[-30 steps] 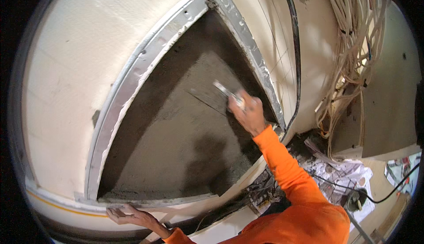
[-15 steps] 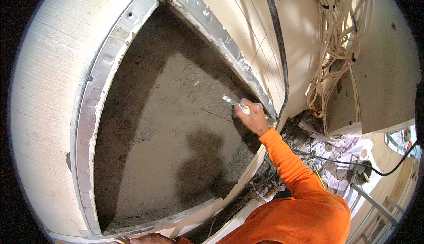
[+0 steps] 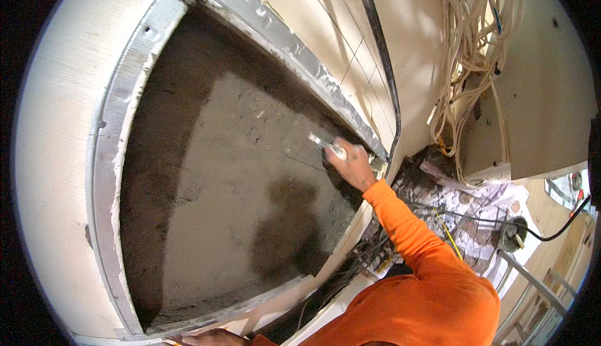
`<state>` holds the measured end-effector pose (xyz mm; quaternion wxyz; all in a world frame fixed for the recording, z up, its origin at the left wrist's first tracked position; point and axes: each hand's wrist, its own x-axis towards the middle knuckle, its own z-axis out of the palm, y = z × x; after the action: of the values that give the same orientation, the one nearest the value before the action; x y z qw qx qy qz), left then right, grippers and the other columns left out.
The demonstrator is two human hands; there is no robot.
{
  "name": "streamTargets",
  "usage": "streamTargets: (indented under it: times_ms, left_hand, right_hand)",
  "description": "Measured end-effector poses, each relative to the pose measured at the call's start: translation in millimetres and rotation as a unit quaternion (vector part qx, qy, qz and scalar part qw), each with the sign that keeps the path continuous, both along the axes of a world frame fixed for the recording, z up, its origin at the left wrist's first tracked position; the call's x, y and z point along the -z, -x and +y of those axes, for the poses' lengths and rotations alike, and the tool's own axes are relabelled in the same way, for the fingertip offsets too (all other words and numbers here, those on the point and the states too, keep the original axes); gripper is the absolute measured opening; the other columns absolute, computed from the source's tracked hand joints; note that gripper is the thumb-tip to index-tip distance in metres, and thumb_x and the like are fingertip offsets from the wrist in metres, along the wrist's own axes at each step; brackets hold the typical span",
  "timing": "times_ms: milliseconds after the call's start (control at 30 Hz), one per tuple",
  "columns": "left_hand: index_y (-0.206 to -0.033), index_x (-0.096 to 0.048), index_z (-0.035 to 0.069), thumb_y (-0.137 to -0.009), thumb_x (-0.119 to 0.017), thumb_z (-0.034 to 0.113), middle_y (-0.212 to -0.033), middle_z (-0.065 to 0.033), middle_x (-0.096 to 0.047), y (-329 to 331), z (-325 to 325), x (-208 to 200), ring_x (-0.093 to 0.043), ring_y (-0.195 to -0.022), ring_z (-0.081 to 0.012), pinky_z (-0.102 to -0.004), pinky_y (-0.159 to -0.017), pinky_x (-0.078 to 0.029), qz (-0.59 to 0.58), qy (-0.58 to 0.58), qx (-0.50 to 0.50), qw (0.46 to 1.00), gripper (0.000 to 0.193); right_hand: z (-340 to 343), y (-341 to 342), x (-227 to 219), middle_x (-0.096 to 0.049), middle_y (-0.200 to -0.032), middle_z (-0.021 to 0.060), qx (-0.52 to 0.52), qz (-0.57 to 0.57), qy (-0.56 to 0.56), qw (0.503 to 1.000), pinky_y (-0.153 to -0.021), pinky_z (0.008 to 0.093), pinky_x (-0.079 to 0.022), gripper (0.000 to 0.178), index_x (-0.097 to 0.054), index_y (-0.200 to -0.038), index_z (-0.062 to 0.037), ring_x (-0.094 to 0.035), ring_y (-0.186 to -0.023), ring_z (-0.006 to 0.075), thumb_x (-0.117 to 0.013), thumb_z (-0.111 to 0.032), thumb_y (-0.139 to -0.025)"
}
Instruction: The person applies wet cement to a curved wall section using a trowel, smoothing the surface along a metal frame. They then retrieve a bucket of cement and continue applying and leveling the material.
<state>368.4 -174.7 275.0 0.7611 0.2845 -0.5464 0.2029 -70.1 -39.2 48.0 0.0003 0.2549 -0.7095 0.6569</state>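
The right hand point(image 3: 352, 166) clenched a small tool point(image 3: 325, 146) against the grey mortar point(image 3: 238, 177) by the metal frame point(image 3: 300, 55). The left hand point(image 3: 210, 338) lay at the lower frame edge; whether its grip was closed could not be told

A thick bundle of pale cables point(image 3: 466, 45) hung down the upper right of the frame, beside a black cable point(image 3: 383, 77) that ran along the cream wall point(image 3: 56, 158). Lower right, crumpled sheets of paper point(image 3: 482, 199) lay scattered, a round grey can point(image 3: 513, 236) stood just beside them, and a black cord point(image 3: 557, 227) looped toward the right edge.
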Motion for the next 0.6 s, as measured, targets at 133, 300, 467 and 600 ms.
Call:
streamTargets:
  times_ms: [133,300,467,600]
  left_hand:
    - [-0.152,-0.031,-0.003,-0.099,-0.055,0.043,-0.152,-0.0255,-0.042,-3.8,2.4,-1.6,-0.046,-0.135,-0.0380,-0.0524,-0.112,-0.038,0.010,-0.005,-0.004,1.000,0.074]
    - [-0.153,-0.031,-0.003,-0.099,-0.054,0.046,-0.153,-0.0257,-0.041,-13.6,3.1,3.8,-0.045,-0.136,-0.0384,-0.0529,-0.112,-0.038,0.006,-0.022,-0.007,1.000,0.076]
    - [-0.153,-0.030,-0.003,-0.099,-0.054,0.049,-0.153,-0.0259,-0.039,-13.0,4.9,0.6,-0.044,-0.137,-0.0389,-0.0534,-0.113,-0.037,-0.002,-0.033,-0.006,0.999,0.078]
    - [-0.153,-0.030,-0.003,-0.099,-0.053,0.051,-0.154,-0.0261,-0.039,-15.3,6.8,-4.1,-0.043,-0.138,-0.0393,-0.0539,-0.113,-0.036,-0.001,-0.035,-0.008,0.999,0.080]
  right_hand:
    - [-1.1,7.7,-32.8,-0.067,-0.072,0.0213,-0.040,0.022,0.006,0.999,-0.064,0.0509,-0.055,0.029,-0.071,-0.099,-0.0089,-0.068,-0.067,0.0410,-0.071,-0.036,-0.090]
    - [-17.6,14.1,-198.0,-0.062,-0.064,0.0206,0.042,0.200,0.090,0.975,-0.056,0.0428,-0.050,0.025,-0.066,-0.091,-0.0022,-0.064,-0.058,0.0382,-0.070,-0.027,-0.094]
    - [-7.9,11.3,-144.8,-0.066,-0.069,0.0222,-0.048,0.087,0.091,0.991,-0.063,0.0492,-0.053,0.031,-0.068,-0.092,-0.0045,-0.066,-0.064,0.0423,-0.067,-0.035,-0.093]
    - [1.7,3.9,-127.8,-0.068,-0.071,0.0222,-0.069,0.014,0.047,0.996,-0.066,0.0519,-0.055,0.032,-0.069,-0.092,-0.0064,-0.068,-0.067,0.0431,-0.066,-0.038,-0.092]
